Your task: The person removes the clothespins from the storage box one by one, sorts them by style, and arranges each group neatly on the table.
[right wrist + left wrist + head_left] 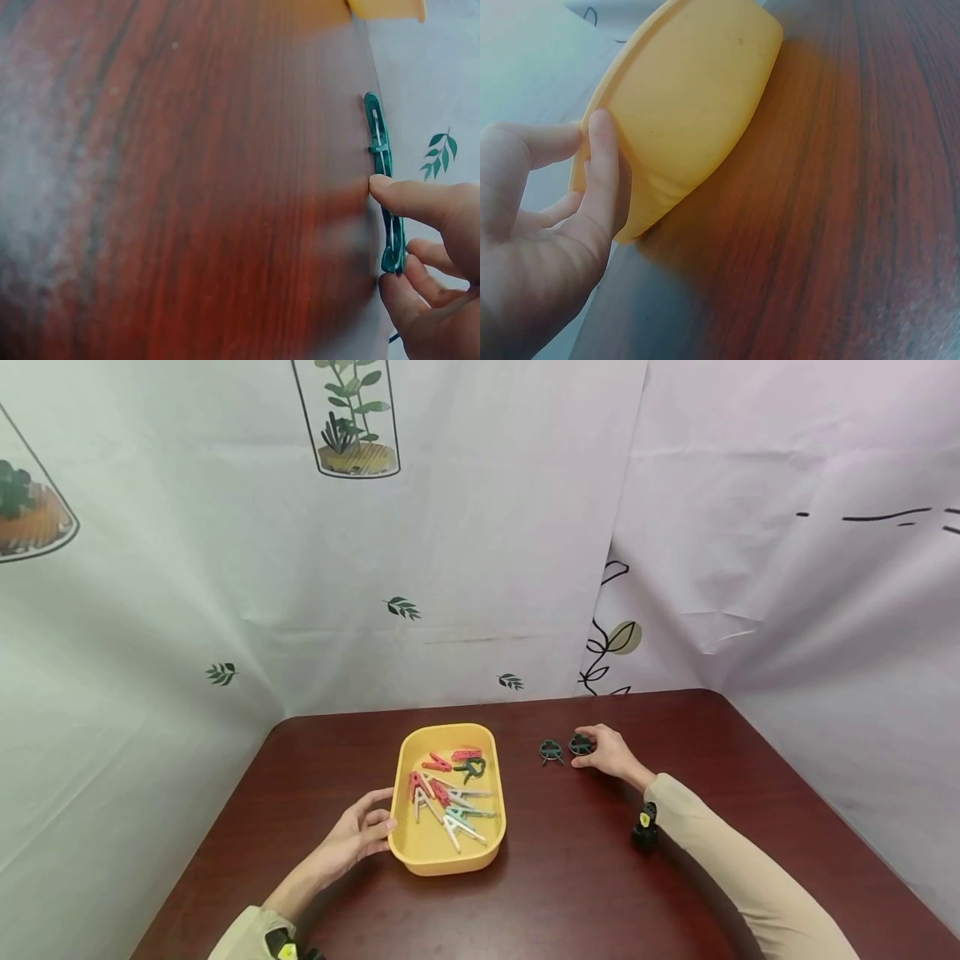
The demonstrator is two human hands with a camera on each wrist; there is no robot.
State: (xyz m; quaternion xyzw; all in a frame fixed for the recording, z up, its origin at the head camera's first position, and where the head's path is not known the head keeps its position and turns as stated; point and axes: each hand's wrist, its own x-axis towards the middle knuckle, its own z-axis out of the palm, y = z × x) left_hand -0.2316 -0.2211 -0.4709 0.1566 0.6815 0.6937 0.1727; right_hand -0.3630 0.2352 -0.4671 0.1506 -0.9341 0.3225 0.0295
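My left hand point(354, 837) holds the left side of a yellow plastic tub point(450, 865), with a digit pressed against its outer wall point(697, 97) in the left wrist view. Inside lie several red, white and teal clothespins point(459, 837) and a dark green clip point(472, 769) with a rounded head. Right of the tub, my right hand point(609, 753) pinches a dark green clip point(580, 744) at the table surface, thumb and fingers on opposite edges. A matching green clip point(551, 750) lies just left of it, apart from the hand.
A dark reddish wooden table point(555, 893) carries everything. White printed cloth point(480, 568) hangs behind and along both sides. Black wrist cameras point(645, 828) sit on the sleeves.
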